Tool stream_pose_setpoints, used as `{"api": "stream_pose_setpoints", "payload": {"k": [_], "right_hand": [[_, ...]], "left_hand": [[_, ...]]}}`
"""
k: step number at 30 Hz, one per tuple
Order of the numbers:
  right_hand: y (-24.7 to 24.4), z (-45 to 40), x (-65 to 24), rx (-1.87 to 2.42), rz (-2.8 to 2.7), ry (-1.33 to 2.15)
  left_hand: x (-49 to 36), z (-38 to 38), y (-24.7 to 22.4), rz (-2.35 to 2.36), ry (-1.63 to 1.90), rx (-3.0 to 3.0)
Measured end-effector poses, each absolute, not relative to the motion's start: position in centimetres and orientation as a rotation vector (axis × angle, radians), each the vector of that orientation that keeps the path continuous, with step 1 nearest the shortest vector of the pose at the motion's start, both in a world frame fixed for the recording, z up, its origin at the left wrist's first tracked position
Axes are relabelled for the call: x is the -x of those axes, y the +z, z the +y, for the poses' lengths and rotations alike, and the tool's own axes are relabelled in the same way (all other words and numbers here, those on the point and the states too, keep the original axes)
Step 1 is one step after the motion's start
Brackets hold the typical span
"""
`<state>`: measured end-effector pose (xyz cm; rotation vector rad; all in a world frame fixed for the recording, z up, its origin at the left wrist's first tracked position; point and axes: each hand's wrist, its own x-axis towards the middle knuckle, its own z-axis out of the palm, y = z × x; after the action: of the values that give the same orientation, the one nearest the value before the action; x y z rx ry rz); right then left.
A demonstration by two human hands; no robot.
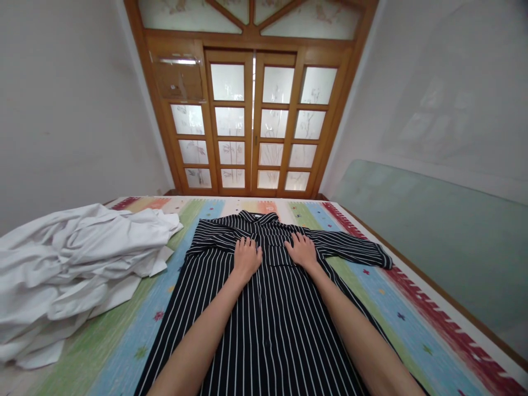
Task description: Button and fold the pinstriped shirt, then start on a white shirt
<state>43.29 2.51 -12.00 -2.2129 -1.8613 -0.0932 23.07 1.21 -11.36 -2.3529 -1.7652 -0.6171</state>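
Note:
A black shirt with white stripes (264, 308) lies front up on a colourful striped cover, its collar at the far end. Its right-hand sleeve stretches out to the side, while the left-hand sleeve is folded in across the chest. My left hand (247, 257) rests on the chest near that folded sleeve, fingers spread. On the other side of the button line, my right hand (301, 250) lies flat on the upper chest, fingers apart. Neither hand grips the fabric.
A crumpled pile of white cloth (82, 264) lies on the left of the striped cover (136, 335). A pale green board (433, 231) runs along the right edge. Wooden glass-paned doors (251, 121) stand beyond the far edge, between plain walls.

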Motion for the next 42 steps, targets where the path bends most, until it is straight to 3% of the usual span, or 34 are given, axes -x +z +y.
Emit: {"api": "stream_pose_setpoints", "payload": {"k": [10,15,24,37,42], "right_hand": [[-8.9,8.3,-40.0,1.935,-2.116,-0.044],[-10.0,11.4,-38.5,1.985,-2.164,0.059],[-12.1,14.4,-38.7,1.98,-2.216,0.059],[-11.0,11.5,-39.5,1.764,-2.209,-0.112],[-11.1,8.4,-38.3,1.547,-2.232,0.008]], "left_hand": [[-23.2,-1.2,-10.8,-1.84,-0.608,2.209],[-23.4,-0.9,-11.2,-1.942,-0.619,2.142],[-23.1,0.4,-12.6,-1.717,-0.836,2.361],[-22.8,0.2,-12.1,-1.689,-1.067,2.388],[-22.8,-0.3,-11.4,-1.831,-0.936,2.308]]}}
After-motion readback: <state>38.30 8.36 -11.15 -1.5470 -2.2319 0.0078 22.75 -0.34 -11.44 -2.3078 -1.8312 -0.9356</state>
